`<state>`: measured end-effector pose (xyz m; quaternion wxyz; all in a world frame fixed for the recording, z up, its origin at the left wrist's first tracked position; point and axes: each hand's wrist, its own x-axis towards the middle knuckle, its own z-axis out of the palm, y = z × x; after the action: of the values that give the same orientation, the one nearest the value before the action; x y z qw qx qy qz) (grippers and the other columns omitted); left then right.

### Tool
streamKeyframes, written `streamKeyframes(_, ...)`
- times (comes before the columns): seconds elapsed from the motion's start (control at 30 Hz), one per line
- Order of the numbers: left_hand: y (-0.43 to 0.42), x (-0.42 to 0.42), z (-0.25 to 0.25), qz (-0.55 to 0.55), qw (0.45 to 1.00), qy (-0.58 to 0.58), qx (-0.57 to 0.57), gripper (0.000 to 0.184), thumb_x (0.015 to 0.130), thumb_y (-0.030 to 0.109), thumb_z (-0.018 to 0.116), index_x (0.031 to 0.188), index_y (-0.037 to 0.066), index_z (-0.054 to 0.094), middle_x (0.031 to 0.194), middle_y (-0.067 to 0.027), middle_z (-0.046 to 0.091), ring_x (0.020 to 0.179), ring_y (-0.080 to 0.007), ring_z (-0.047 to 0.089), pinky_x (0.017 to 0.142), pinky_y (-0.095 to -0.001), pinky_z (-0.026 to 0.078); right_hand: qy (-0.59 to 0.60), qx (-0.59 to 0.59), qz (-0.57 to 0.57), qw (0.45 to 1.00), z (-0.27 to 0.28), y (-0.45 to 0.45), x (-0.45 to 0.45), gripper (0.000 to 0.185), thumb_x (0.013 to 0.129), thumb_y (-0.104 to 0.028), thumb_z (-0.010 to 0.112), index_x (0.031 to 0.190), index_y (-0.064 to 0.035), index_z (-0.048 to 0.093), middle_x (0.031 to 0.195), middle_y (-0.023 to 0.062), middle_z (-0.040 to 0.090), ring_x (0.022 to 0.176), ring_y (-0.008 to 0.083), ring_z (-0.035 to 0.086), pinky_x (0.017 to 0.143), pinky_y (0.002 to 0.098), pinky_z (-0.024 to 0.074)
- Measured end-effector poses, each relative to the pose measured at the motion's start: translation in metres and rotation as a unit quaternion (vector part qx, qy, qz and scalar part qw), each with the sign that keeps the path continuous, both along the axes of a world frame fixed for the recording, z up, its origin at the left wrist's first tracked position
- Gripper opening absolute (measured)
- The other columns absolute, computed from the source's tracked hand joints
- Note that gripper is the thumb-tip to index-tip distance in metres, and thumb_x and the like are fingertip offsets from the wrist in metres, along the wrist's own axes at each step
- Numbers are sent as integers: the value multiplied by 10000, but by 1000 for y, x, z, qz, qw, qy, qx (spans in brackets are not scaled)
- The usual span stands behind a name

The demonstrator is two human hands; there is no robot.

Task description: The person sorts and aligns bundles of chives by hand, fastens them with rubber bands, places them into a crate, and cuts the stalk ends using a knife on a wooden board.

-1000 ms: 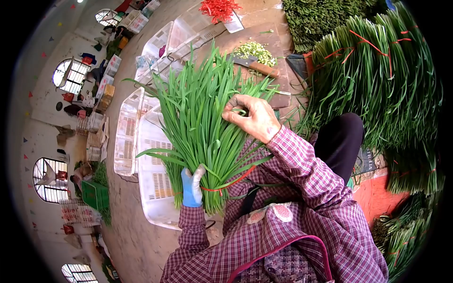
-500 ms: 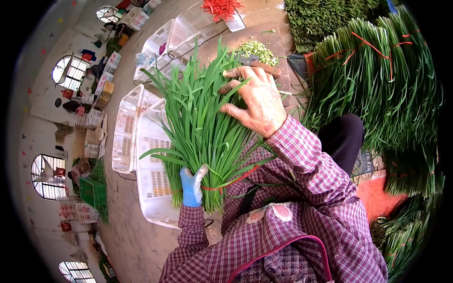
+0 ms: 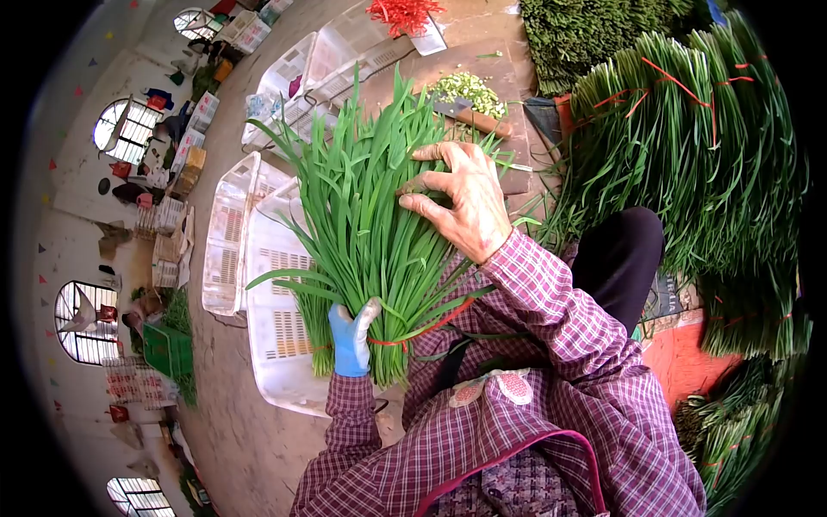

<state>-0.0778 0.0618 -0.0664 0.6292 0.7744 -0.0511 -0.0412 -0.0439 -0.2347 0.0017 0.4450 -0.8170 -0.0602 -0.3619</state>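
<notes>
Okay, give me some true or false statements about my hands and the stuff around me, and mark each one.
1. The left hand, in a blue and white glove, holds a leafy green bundle. True.
2. The bundle is tied with yellow string. False: the band is red.
3. The right hand is bare. True.
4. A wooden-handled knife lies next to chopped pieces. True.
5. The right hand grips that knife. False: it is at the bundle's leaves.

Leaf bunch (image 3: 362, 207) partly hides the left hand (image 3: 350, 340).
</notes>
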Motion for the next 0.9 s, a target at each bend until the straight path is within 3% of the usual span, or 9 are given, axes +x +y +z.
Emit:
streamKeyframes(0.1, -9, -3, 7, 7, 1000, -8, 28, 435, 1016, 245, 412, 1280, -98, 384, 1143, -226, 578, 983, -282, 638, 880, -340, 555, -40, 14, -8, 999, -1, 3, 1, 130, 735, -229, 745, 817, -130, 723, 1084, 17, 608, 1100, 289, 492, 986, 450, 347)
streamKeyframes(0.3, -36, -7, 25, 56, 998, -7, -39, 373, 899, 99, 616, 1198, -74, 478, 1074, -160, 603, 947, -223, 642, 843, -332, 552, -107, 11, -106, 988, -10, 2, 12, 97, 724, -180, 736, 792, -116, 711, 906, 4, 618, 969, 259, 533, 921, 431, 365)
streamKeyframes(0.43, -45, -2, 31, 54, 997, -11, -60, 347, 861, 79, 655, 1140, -81, 524, 1054, -137, 618, 940, -190, 645, 848, -310, 545, -60, 118, -106, 986, 3, -5, 8, 89, 750, -186, 729, 798, -111, 718, 897, 11, 646, 928, 242, 549, 908, 393, 382)
streamKeyframes(0.5, -50, -3, 37, 46, 996, 3, -75, 292, 856, 68, 650, 1090, -82, 563, 1008, -124, 643, 891, -179, 655, 825, -304, 549, -16, 314, -67, 947, 19, -26, 2, 116, 785, -200, 731, 844, -100, 731, 919, 36, 673, 935, 196, 569, 872, 395, 443)
streamKeyframes(0.57, -51, -7, 39, 48, 997, 2, -59, 281, 848, 68, 653, 1073, -83, 577, 974, -117, 653, 851, -170, 657, 799, -297, 550, -90, 403, -43, 910, 11, -59, 12, 130, 866, -189, 684, 856, -67, 725, 935, 50, 677, 859, 159, 601, 768, 355, 483)
streamKeyframes(0.7, -49, -4, 37, 32, 999, -41, -9, 263, 836, 76, 662, 1034, -85, 602, 897, -97, 663, 763, -141, 648, 731, -267, 546, 6, 175, -102, 979, 25, -87, -15, 257, 903, -270, 640, 834, -32, 708, 845, 73, 638, 797, 185, 581, 724, 330, 448)
streamKeyframes(0.77, -52, -3, 35, 37, 998, -36, -22, 250, 841, 83, 656, 1021, -81, 603, 885, -85, 653, 744, -130, 636, 708, -253, 540, -64, 36, -200, 977, 27, -82, -19, 236, 884, -288, 649, 854, -56, 680, 842, 78, 628, 770, 225, 573, 717, 353, 447)
streamKeyframes(0.87, -49, -2, 35, 16, 999, -43, 2, 282, 842, 67, 655, 1067, -82, 577, 913, -92, 645, 743, -138, 635, 712, -267, 545, -175, -26, -129, 976, 32, -59, -15, 129, 857, -220, 660, 851, -92, 642, 853, 54, 634, 783, 226, 580, 699, 353, 447)
streamKeyframes(0.9, -46, -2, 32, 22, 1000, -15, -3, 364, 828, 87, 680, 1137, -56, 551, 1015, -90, 619, 854, -144, 610, 799, -285, 513, -170, -38, -85, 981, 36, -45, -15, 100, 849, -198, 659, 861, -102, 637, 848, 51, 633, 780, 226, 580, 698, 354, 448)
